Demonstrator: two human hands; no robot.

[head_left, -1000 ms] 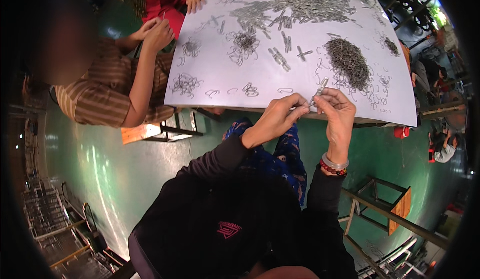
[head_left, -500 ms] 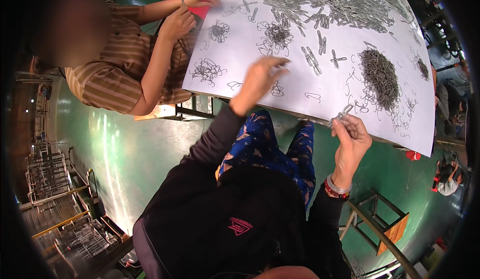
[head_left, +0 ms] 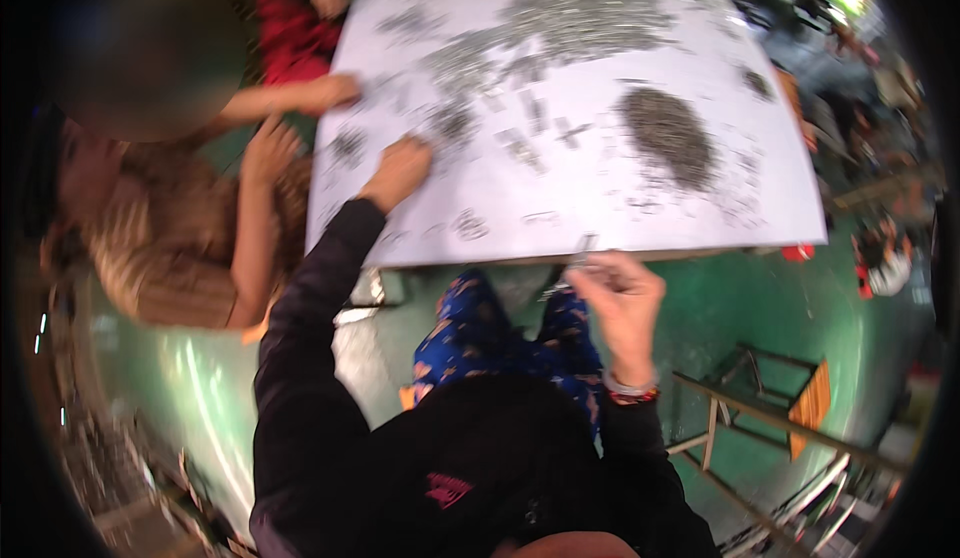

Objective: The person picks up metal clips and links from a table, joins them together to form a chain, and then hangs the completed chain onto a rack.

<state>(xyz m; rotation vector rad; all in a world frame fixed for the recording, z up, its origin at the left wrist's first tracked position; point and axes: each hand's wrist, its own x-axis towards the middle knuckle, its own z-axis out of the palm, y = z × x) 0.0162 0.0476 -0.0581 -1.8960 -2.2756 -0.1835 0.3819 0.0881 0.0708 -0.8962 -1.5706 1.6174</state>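
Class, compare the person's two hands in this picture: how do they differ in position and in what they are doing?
The left hand is stretched out onto the white tabletop, resting among small grey metal pieces; the right hand is drawn back off the table's near edge. The left hand's grip is too blurred to read; the right hand pinches a small thin metal piece. Both arms wear black sleeves.

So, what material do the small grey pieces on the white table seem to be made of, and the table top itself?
The small grey pieces look like thin metal: grey, slightly shiny, lying in heaps. Blur hides their exact shape. The piece held in the right hand glints the same way. The table top looks like a matte white sheet or board, flat and without gloss; whether paper, plastic or painted wood cannot be told. The left hand rests on it.
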